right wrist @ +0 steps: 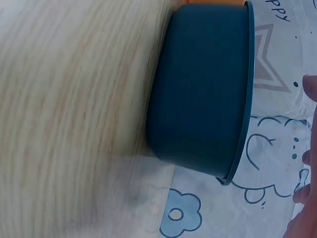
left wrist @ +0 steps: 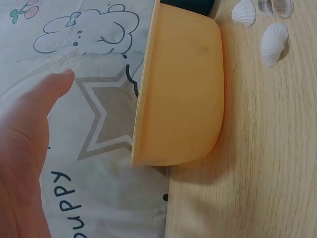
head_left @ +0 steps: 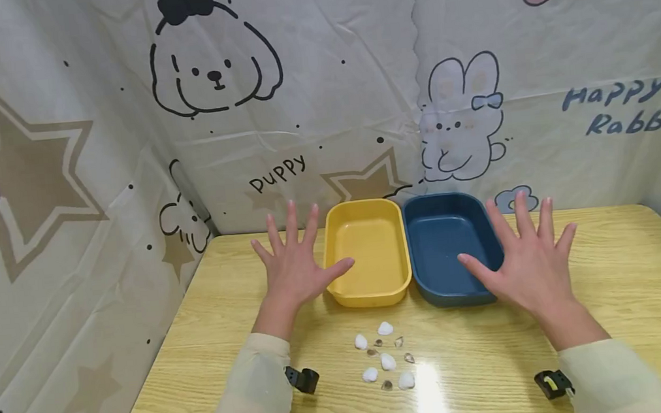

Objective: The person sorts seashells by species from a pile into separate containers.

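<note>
My left hand (head_left: 296, 267) is spread wide with fingers apart, its thumb overlapping the left side of a yellow tray (head_left: 372, 300) in the head view. The right hand (head_left: 533, 266) is spread too, thumb reaching over the near right corner of a dark blue tray (head_left: 453, 299). Both palms hold nothing. The two trays stand side by side at the back of the table. In front of them lies a loose group of several white seashells (head_left: 388, 361) and several small brown shells (head_left: 387, 385). The left wrist view shows the ribbed white shells (left wrist: 274, 43) beyond the yellow tray.
The light wood table (head_left: 203, 375) meets a printed cloth (head_left: 351, 100) hanging behind and along the left side. Bright light reflects off the table (head_left: 432, 401) to the right of the shells. A small black device (head_left: 303, 379) sits at each wrist.
</note>
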### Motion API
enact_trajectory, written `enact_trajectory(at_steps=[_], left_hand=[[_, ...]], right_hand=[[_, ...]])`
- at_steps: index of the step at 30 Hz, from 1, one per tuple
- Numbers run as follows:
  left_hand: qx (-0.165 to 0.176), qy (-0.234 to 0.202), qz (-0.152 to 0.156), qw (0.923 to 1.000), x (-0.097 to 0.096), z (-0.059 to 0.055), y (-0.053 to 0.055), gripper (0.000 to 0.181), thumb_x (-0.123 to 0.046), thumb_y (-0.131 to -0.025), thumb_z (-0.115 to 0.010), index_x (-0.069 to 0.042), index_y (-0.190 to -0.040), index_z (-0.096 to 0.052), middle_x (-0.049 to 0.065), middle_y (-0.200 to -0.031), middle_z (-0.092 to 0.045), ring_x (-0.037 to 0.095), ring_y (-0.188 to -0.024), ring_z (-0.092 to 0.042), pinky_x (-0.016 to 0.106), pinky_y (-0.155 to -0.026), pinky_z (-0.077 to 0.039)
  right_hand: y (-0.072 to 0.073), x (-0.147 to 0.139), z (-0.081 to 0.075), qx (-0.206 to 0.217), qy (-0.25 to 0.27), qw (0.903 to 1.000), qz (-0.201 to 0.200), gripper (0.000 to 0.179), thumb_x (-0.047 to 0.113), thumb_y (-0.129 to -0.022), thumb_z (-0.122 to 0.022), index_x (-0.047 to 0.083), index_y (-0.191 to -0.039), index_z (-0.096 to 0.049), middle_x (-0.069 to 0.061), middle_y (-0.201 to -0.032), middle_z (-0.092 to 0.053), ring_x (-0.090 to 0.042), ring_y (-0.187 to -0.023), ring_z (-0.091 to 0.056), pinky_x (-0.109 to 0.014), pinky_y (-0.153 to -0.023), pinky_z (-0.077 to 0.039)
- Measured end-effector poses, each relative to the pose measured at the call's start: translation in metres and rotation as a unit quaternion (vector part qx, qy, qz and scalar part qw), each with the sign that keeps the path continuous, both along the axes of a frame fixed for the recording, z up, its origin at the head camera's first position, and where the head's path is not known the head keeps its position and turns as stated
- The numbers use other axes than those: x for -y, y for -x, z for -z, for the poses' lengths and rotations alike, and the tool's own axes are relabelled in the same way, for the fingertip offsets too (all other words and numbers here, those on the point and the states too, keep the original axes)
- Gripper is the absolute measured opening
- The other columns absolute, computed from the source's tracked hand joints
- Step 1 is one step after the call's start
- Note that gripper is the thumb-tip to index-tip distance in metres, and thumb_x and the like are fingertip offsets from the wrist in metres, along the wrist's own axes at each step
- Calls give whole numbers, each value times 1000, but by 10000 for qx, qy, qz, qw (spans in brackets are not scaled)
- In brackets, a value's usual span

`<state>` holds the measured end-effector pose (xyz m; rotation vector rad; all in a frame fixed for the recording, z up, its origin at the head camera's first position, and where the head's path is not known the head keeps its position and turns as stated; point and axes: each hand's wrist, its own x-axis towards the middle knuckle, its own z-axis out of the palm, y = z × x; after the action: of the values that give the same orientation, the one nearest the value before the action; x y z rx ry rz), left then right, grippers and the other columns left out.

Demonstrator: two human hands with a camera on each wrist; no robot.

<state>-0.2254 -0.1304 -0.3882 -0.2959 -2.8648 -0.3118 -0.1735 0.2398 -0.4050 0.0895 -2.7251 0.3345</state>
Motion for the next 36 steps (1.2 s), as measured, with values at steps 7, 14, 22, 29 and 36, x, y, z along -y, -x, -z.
enact_trajectory(at_steps=[7,14,22,29,36], left_hand=[[95,-216,169,9996,-1,3,-5,111,-90,-76,-47,-39,-159,6,-4,-161,28,38,-142,29,75,-102,11],[158,-309,265,9990,-5,13,-8,112,-88,-76,-50,-35,-161,-1,-1,-163,23,39,-145,23,75,-104,7],[261,-459,434,9977,-10,27,-12,113,-84,-76,-56,-34,-162,-2,4,-166,13,40,-148,13,73,-106,4],[454,-557,596,9956,-13,39,-15,112,-86,-76,-53,-32,-162,-4,1,-166,12,38,-149,8,72,-108,-2],[772,-756,627,9922,-13,51,-15,111,-86,-77,-52,-33,-162,-4,1,-167,9,37,-149,5,71,-109,-2]], right_hand=[[-11,10,0,-103,120,9998,-126,104,73,-82,-60,19,-161,-21,-17,-165,5,-40,-145,22,-71,-100,19],[-25,21,1,-493,203,9977,-411,102,70,-81,-65,19,-160,-26,-15,-166,-3,-39,-147,13,-74,-104,8],[-37,33,10,-1073,345,9898,-873,98,68,-79,-66,21,-158,-33,-19,-163,-18,-42,-148,-3,-71,-108,3],[-49,47,16,-1498,446,9784,-1355,89,73,-85,-54,16,-153,-44,-20,-158,-30,-43,-147,-16,-72,-108,-6],[-60,58,26,-1672,594,9695,-1691,85,72,-87,-53,13,-148,-51,-16,-157,-34,-40,-145,-23,-67,-111,-11]])
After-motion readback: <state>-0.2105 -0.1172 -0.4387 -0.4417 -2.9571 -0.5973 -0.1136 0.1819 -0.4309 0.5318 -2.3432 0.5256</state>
